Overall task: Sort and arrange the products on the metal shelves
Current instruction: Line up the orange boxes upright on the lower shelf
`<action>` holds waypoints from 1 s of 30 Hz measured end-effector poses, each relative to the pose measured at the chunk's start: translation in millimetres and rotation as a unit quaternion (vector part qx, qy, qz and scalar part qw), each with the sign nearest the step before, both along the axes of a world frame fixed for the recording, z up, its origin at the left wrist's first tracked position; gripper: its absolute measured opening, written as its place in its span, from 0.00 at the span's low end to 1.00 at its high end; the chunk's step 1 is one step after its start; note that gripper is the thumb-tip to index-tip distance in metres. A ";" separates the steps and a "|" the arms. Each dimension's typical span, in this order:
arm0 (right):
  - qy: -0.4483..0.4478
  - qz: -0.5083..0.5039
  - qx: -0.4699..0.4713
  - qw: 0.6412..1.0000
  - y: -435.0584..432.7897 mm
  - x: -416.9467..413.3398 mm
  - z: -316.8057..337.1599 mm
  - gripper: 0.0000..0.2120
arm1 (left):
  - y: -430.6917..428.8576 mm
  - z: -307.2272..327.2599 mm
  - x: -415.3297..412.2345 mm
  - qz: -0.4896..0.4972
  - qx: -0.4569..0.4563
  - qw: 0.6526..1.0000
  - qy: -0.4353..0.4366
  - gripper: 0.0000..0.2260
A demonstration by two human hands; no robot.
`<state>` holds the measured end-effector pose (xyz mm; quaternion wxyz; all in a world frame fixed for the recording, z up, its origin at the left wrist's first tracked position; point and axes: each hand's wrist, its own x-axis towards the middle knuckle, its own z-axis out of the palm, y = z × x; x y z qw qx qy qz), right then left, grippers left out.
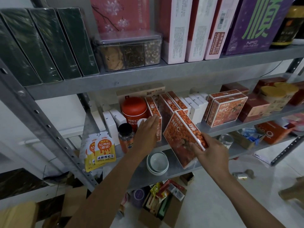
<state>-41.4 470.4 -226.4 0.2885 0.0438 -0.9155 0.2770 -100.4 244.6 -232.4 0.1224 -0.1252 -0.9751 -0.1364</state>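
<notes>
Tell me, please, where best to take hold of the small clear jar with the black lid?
Probably around its round body below the lid, coming from the front: the small clear jar with the black lid stands upright at the front edge of the metal shelf, a red round canister behind it and the left hand close on its right.

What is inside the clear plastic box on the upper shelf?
The clear plastic box shows three compartments: tan slices at left, dark bits in the middle, pale round grains at right. Its rear part is hidden.
</notes>
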 end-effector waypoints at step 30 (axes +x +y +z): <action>-0.061 0.119 0.312 0.941 -56.0 -73.0 15.5 0.41 | 0.5 -5.1 -3.3 0.005 0.001 1.000 -0.007 0.36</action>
